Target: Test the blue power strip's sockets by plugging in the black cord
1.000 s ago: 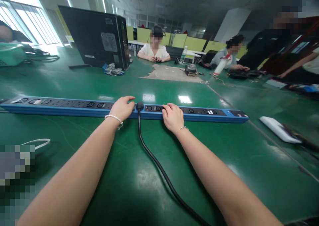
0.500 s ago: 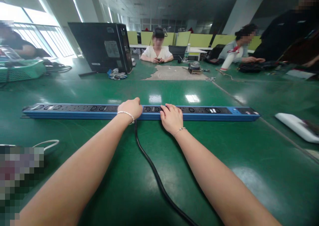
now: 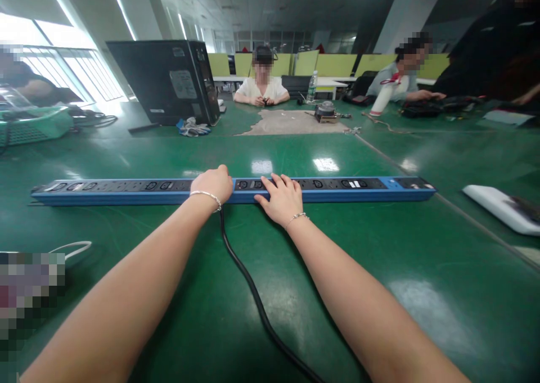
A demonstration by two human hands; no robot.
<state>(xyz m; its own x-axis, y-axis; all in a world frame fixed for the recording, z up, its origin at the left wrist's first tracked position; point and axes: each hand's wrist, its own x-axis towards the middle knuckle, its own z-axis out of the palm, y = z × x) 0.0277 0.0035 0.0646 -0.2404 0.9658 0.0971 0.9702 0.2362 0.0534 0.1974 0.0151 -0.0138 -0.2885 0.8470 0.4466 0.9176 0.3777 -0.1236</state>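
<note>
A long blue power strip (image 3: 333, 196) with black sockets lies crosswise on the green table. My left hand (image 3: 212, 186) is closed over the strip, left of its middle. From beneath that hand a black power cable (image 3: 253, 287) runs down toward the bottom edge; the cable's end and any plug on it are hidden by the fingers. My right hand (image 3: 280, 198) rests on the strip just to the right, fingers spread over the sockets and the thumb against the front side.
A black computer case (image 3: 169, 82) stands at the back left with gloves (image 3: 193, 126) beside it. Behind the table sits a person (image 3: 261, 85), and others are at both sides. A green basket (image 3: 37, 125) is at left, a white object (image 3: 500, 208) at right.
The view has shifted slightly, so everything sits a little further left. My right thumb has spread away from the fingers. My left hand stays closed at the same place on the strip.
</note>
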